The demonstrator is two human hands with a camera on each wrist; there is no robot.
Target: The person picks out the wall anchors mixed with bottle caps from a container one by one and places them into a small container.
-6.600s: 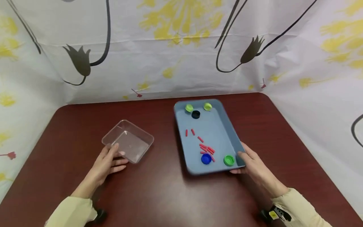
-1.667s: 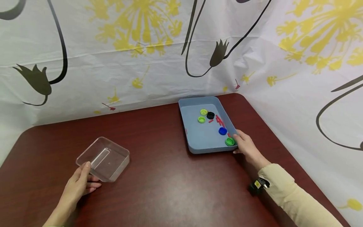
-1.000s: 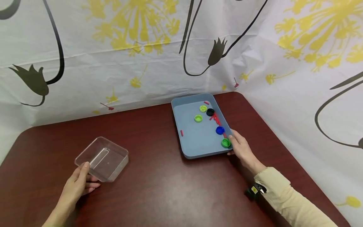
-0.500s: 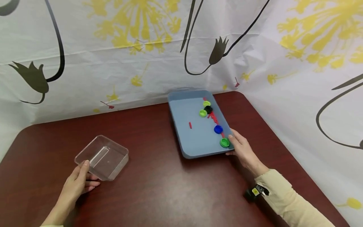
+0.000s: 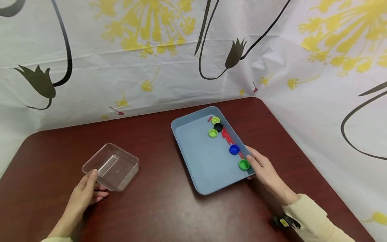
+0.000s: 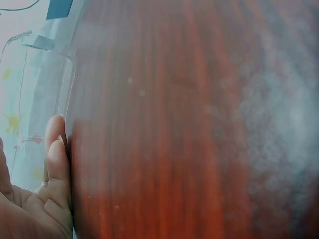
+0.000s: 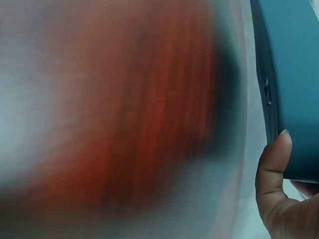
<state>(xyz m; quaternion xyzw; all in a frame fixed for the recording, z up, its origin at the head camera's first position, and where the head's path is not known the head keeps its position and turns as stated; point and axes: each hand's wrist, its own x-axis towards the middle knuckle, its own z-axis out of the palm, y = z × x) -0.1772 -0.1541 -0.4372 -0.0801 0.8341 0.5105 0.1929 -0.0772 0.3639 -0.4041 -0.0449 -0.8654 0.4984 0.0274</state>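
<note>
My left hand point(image 5: 79, 196) pinches the near-left corner of a clear plastic box point(image 5: 112, 168), thumb on the rim and fingers beneath. In the left wrist view the box's clear wall point(image 6: 40, 84) rises past the fingertips. With thumb over the rim, my right hand point(image 5: 267, 173) grips the near-right corner of a blue-grey tray point(image 5: 199, 154). Along the tray's right side lie several red sticks point(image 5: 228, 137), two light green caps point(image 5: 213, 133), a black cap point(image 5: 218, 127), a blue cap point(image 5: 234, 149) and a green cap point(image 5: 244, 164). The tray's blue-grey outside point(image 7: 299, 84) fills the right wrist view's edge.
A dark red-brown wooden table point(image 5: 151, 208) lies under everything. White patterned cloth point(image 5: 169, 80) hangs behind it and along its sides. A dark device point(image 5: 288, 222) is strapped at the right wrist.
The tray has swung counterclockwise and come nearer, the right hand still gripping it. Caps and red sticks have slid to its right side, including a stray stick from the middle. The clear box stays put.
</note>
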